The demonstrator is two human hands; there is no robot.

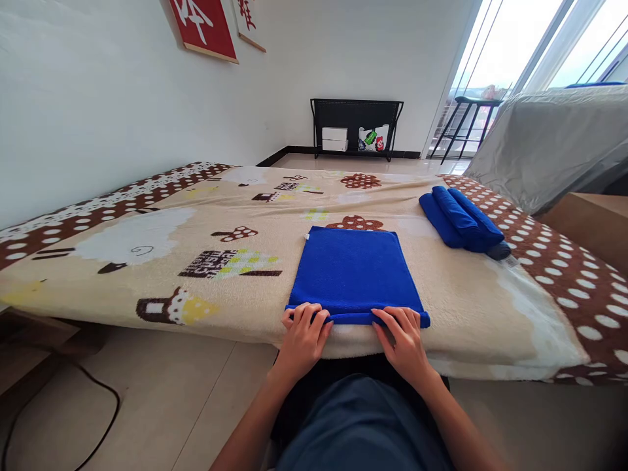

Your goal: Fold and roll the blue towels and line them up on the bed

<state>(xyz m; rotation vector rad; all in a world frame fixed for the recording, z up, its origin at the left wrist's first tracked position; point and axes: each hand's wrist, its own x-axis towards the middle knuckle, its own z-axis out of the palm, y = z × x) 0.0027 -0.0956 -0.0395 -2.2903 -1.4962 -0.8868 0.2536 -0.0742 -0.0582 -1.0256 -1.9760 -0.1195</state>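
Note:
A blue towel (357,265) lies flat on the patterned blanket, its near edge rolled into a narrow tube. My left hand (305,333) grips the left part of that roll, fingers curled over the top. Toward the roll's right end, my right hand (401,337) holds it in the same way, with fingers bent over it. A small white tag shows at the towel's far left corner. Off to the right, several rolled blue towels (461,219) are piled together, apart from both hands.
The blanket (245,294) covers a low bed with a brown dotted border. Beyond it stands a black rack (357,114) holding a white box (334,139). A cardboard box (589,219) and a grey-covered piece (549,137) are at right. A black cable (115,399) lies on the floor at left.

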